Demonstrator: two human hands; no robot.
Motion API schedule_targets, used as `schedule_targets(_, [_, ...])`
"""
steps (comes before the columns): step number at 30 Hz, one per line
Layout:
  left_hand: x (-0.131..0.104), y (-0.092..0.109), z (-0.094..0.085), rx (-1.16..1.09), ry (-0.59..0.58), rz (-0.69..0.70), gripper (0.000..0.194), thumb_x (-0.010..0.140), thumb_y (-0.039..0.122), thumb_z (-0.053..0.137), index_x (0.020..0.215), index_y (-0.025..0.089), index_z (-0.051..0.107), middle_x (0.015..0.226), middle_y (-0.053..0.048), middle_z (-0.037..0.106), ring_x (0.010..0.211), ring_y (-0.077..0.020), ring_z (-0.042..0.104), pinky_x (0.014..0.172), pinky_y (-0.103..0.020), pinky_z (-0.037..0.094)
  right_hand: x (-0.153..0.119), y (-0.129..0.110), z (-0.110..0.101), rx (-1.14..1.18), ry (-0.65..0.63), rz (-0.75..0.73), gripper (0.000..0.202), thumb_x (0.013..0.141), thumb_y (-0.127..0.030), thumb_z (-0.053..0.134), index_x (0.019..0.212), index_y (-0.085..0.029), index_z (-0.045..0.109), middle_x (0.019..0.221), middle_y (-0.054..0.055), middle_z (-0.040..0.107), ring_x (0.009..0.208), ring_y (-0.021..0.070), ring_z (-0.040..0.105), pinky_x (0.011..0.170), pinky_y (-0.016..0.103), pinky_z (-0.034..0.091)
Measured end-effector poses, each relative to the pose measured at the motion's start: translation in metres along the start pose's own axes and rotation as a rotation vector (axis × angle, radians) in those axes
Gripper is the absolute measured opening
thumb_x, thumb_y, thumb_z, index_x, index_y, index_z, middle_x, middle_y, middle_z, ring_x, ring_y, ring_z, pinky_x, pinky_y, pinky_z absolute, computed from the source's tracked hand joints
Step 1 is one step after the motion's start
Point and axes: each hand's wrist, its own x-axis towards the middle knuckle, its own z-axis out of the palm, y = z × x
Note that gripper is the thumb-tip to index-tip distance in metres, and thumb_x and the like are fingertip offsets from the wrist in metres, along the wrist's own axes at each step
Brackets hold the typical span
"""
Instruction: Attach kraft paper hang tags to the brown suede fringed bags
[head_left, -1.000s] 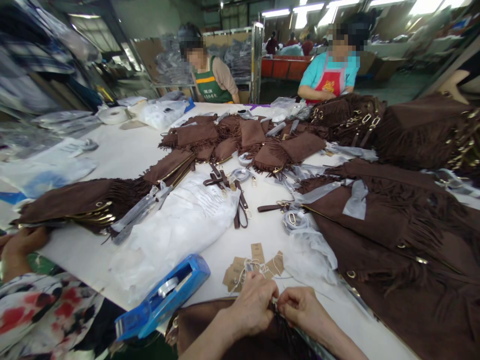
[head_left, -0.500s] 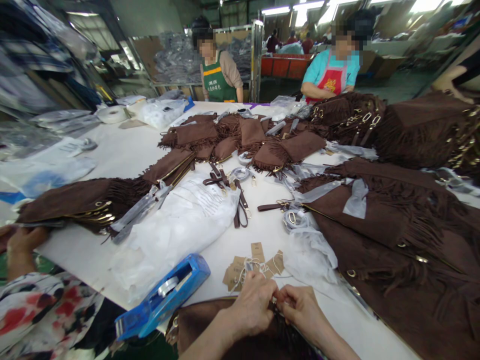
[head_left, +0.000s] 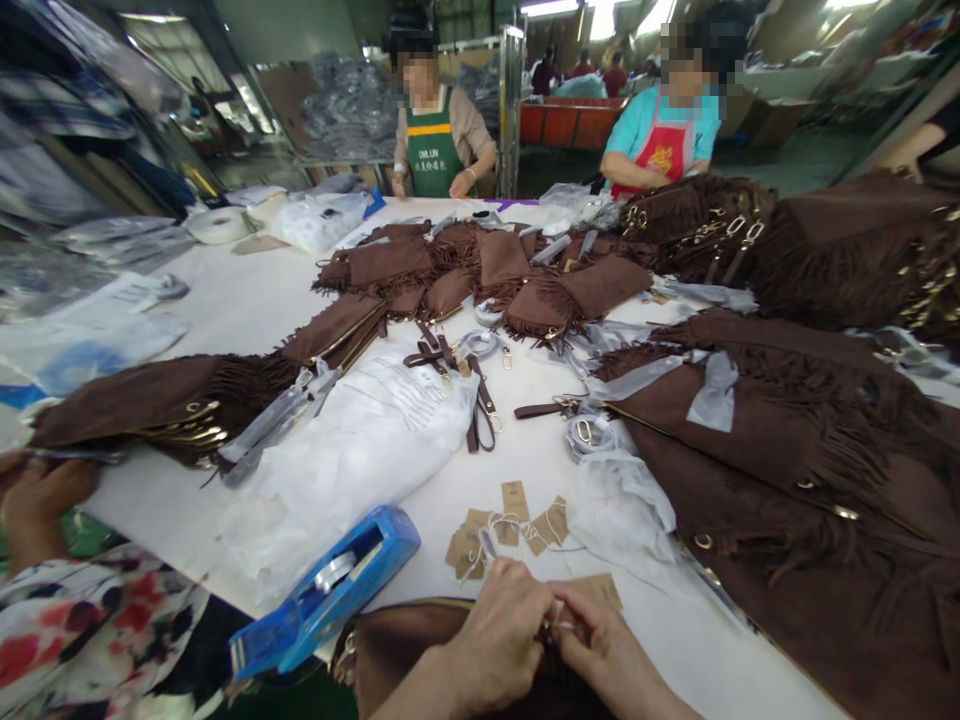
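At the near edge, a brown bag (head_left: 405, 640) with a gold zipper lies under both my hands. My left hand (head_left: 502, 625) is closed over the bag's upper edge, and its fingertips hide what they pinch. Beside it my right hand (head_left: 596, 635) pinches a white string (head_left: 559, 615) with thumb and forefinger. A brown paper tag (head_left: 604, 588) shows just behind my right hand. Ahead of my hands lies a small heap of brown paper tags (head_left: 517, 500) with white strings.
A blue tape dispenser (head_left: 330, 590) stands left of the bag. White plastic wrapping (head_left: 360, 430) spreads behind it. Brown fringed bags (head_left: 750, 430) are piled at right and across the back. A co-worker's hand (head_left: 52, 490) is at far left; two people stand across the table.
A paper tag and white string have come into sight at my right hand. My hands have shifted slightly. The person in the green apron now has both hands showing above the table.
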Motion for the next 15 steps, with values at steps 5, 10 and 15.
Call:
schedule_targets(5, [-0.008,-0.002,0.007,0.007,0.139,0.168,0.037,0.048,-0.002,0.043,0.078,0.020,0.039,0.077,0.000,0.050,0.080,-0.0157,0.041,0.073,-0.031,0.029,-0.001,-0.009,-0.004,-0.080,-0.144,-0.007,0.019,0.074,-0.025,0.046,0.078,-0.019,0.063,0.063,-0.003,0.052,0.061,0.0142,0.044,0.059,0.023,0.035])
schedule_targets(10, [-0.011,0.000,0.004,-0.042,0.233,0.199,0.039,0.046,-0.003,0.042,0.077,0.021,0.038,0.074,0.001,0.049,0.077,-0.0152,0.042,0.071,-0.030,0.029,0.006,-0.016,-0.008,-0.062,-0.294,-0.065,0.020,0.081,-0.024,0.042,0.069,-0.018,0.057,0.060,-0.005,0.041,0.060,0.0114,0.038,0.057,0.021,0.031])
schedule_targets(15, [-0.013,-0.002,0.005,-0.044,0.261,0.232,0.041,0.045,-0.004,0.042,0.078,0.021,0.037,0.072,0.003,0.049,0.076,-0.0143,0.042,0.072,-0.029,0.030,0.007,-0.008,-0.006,-0.122,-0.266,-0.028,0.012,0.078,-0.021,0.046,0.072,-0.018,0.055,0.061,-0.006,0.040,0.059,0.0107,0.038,0.055,0.020,0.030])
